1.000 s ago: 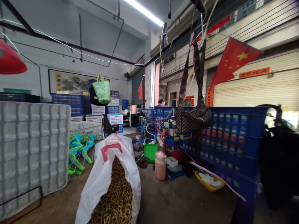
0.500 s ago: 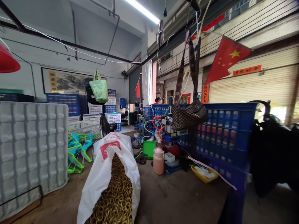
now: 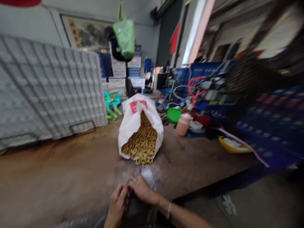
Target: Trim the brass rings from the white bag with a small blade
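Note:
At the table's near edge my left hand [image 3: 118,202] and my right hand [image 3: 140,189] meet, fingers curled and pressed together. What they hold between them, if anything, is hidden by the fingers and blurred. A bracelet circles my right wrist. Just beyond my hands, a white sack [image 3: 129,125] lies on its side with its mouth towards me. Brass-coloured rings [image 3: 143,142] fill it, and a few have spilled onto the brown table [image 3: 95,171].
Stacked white plastic trays [image 3: 52,91] stand at the left. Behind them are green and blue plastic pieces [image 3: 112,104]. To the right are a green tray [image 3: 174,115], a pink bottle [image 3: 184,124] and a yellow tray [image 3: 234,145]. A dark bag [image 3: 249,76] hangs above the right side.
The view has swung down and to the left. Both my hands now show at the bottom, and the sack's whole mouth with its spilled rings has come into sight.

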Available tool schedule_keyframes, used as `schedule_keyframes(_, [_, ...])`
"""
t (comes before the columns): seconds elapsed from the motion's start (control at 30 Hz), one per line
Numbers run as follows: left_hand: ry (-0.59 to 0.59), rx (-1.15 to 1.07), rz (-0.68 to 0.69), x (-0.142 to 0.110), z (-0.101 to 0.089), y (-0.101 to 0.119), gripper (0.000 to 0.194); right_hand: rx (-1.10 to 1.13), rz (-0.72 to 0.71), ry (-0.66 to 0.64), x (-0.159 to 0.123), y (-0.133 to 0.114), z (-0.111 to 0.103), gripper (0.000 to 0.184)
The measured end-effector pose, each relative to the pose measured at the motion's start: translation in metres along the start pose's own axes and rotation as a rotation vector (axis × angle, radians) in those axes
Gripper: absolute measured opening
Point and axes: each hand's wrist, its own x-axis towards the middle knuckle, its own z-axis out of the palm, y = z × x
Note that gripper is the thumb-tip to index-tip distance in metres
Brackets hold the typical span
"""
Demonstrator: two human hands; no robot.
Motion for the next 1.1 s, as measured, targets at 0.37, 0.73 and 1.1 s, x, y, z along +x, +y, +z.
schedule_keyframes(0.37, [-0.21, -0.489, -0.01, 0.005, 0.003, -0.002, 0.032, -0.079, -0.115, 0.123, 0.004, -0.004, -0.003, 0.022])
schedule_keyframes(0.73, [-0.219, -0.571, -0.036, 0.001, 0.001, -0.002, 0.032, -0.16, -0.161, 0.121, 0.001, -0.004, -0.004, 0.025])
schedule_keyframes(1.1, [-0.154, -0.584, -0.006, 0.001, 0.003, -0.009, 0.035, -0.869, -0.207, -0.006, -0.01, 0.006, 0.001, 0.02])
